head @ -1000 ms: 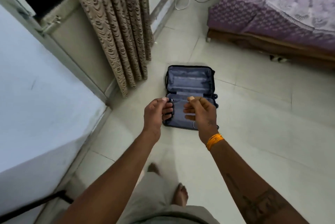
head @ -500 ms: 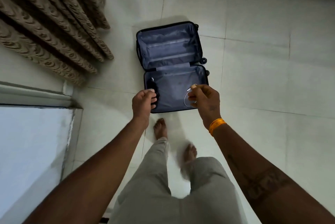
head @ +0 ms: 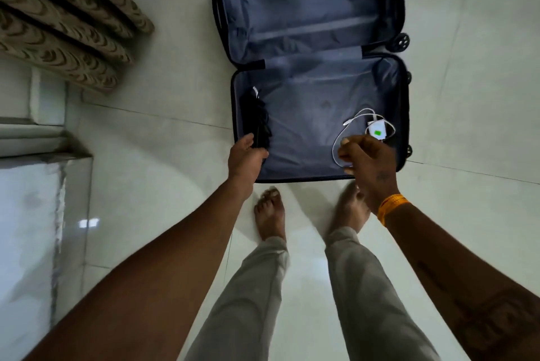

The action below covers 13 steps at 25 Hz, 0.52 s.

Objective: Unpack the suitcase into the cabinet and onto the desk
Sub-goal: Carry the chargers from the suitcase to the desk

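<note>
Open suitcase (head: 306,47) (grey-lined) holds white charger (head: 377,132), black bundle (head: 260,121).

Suitcase (head: 306,74) lid cut off at the top edge; black bundle (head: 258,119) too dark to identify; right foot (head: 347,208) blurred

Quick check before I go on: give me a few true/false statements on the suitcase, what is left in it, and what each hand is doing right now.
1. The suitcase lies open on the floor. True.
2. A white charger with its cable lies in the half nearest the person. True.
3. The far half is packed with folded clothes. False: only lining and straps show there.
4. The left hand touches a dark item at the near half's left edge. True.
5. The right hand rests on the curtain. False: it is over the near half by the white cable, fingers curled; whether it grips the cable is unclear.
</note>
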{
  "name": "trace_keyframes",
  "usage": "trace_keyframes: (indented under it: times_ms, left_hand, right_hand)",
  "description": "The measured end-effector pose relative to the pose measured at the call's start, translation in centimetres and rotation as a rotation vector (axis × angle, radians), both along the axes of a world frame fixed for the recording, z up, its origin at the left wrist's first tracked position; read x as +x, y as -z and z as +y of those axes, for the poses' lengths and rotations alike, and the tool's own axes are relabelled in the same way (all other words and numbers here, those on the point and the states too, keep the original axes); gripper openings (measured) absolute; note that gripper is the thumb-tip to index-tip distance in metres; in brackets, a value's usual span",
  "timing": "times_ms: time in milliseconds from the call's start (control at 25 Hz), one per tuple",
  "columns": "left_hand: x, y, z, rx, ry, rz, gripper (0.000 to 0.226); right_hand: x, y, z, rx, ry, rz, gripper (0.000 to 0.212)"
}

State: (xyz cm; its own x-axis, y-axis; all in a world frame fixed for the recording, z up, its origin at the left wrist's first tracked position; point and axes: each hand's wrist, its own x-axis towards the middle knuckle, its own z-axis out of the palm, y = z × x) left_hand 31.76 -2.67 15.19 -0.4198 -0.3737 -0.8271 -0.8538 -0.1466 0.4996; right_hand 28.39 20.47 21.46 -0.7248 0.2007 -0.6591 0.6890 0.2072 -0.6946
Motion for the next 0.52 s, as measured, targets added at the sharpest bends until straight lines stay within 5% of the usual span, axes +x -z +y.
trace_keyframes:
  times_ms: [280,520]
  left_hand:
    - [-2.4,17.4,-0.7,-0.224,0.152,-0.035,0.106]
    - [-4.5,22.0,3.0,-0.701,0.292,-0.238,0.122]
  right_hand:
    - [-1.5,18.3,-1.0,-0.058,-0.003,-0.079,0.007]
    - [-2.0,24.7,-2.0,-0.130,0.009,-0.117,0.013]
